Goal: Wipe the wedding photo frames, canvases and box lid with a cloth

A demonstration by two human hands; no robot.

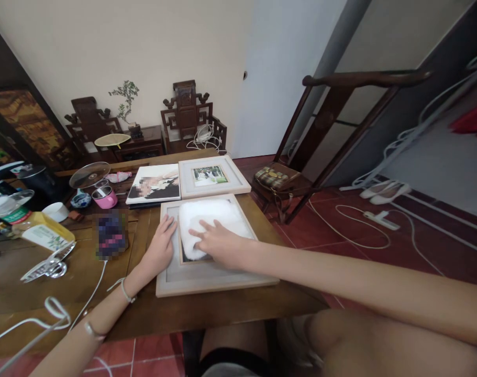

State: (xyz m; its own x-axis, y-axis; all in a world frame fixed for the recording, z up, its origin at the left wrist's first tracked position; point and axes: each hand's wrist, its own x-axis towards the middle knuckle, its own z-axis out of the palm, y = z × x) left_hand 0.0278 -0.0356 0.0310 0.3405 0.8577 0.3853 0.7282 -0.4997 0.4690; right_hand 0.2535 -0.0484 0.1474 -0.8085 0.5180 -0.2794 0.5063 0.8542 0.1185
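Note:
A large picture frame (218,279) with a pale wooden border lies flat on the table in front of me. On its middle rests a folded, fluffy white cloth (230,212), covering most of the inner picture. My right hand (212,241) presses on the cloth with its fingers spread. My left hand (163,243) lies along the frame's left border, fingers stretched out and gripping nothing. Behind it are a second picture frame (240,180) holding a small photo and a flat photo panel (171,195).
On the wooden table (144,314) at left are a bottle of yellow liquid (45,233), a pink mug (104,198), a blurred-out phone (111,235), a silver claw clip (52,267) and a white cable (91,293). A wooden chair (324,115) bearing a plaid bag (272,178) stands right.

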